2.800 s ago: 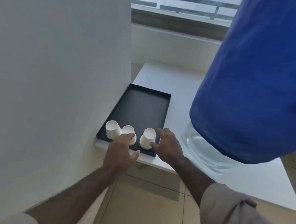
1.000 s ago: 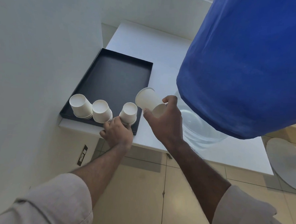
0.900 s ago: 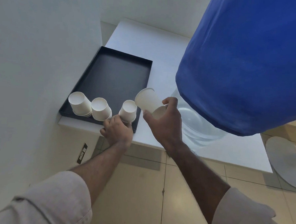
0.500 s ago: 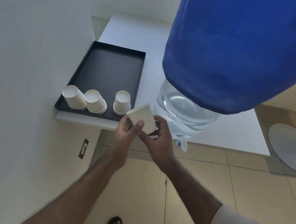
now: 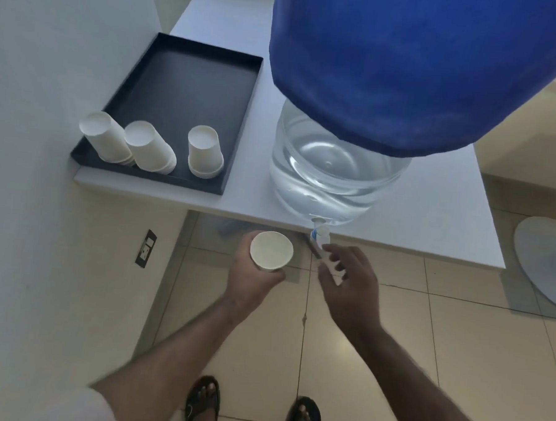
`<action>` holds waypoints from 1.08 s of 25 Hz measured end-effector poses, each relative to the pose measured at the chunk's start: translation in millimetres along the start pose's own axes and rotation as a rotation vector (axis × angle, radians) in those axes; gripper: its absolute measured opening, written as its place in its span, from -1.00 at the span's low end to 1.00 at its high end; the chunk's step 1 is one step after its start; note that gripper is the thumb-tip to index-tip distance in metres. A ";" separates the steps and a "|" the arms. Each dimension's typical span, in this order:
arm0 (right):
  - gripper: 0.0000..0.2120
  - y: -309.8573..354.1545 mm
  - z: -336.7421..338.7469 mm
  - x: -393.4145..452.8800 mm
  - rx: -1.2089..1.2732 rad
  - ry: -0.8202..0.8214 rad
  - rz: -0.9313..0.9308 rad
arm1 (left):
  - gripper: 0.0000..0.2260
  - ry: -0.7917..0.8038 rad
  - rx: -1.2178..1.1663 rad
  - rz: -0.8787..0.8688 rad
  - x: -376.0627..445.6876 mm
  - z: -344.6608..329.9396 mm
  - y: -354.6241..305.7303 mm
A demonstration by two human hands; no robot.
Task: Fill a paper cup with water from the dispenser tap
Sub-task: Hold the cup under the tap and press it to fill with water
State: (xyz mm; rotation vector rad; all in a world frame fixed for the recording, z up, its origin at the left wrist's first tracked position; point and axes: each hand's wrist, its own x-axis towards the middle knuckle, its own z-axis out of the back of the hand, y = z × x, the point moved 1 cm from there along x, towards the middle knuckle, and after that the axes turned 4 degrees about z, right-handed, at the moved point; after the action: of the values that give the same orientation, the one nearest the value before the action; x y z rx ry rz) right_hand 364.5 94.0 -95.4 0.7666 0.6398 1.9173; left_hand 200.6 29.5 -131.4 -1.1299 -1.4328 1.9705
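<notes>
A left hand (image 5: 253,281) wraps its grip around an upright, empty paper cup (image 5: 271,251) left of the dispenser tap (image 5: 318,235), as the right hand (image 5: 347,278), fingers spread, reaches it; unaligned, water would likely hit the floor
</notes>
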 end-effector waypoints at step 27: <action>-0.85 -30.1 0.2 65.5 -0.141 0.024 0.310 | -0.41 -0.072 0.001 0.014 71.0 -106.4 83.1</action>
State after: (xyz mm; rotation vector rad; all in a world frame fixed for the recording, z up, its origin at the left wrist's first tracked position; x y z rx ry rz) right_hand 358.3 165.6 -100.4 0.7889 0.4115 2.2296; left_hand 256.6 112.3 -246.7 -1.0810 -1.4640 2.0405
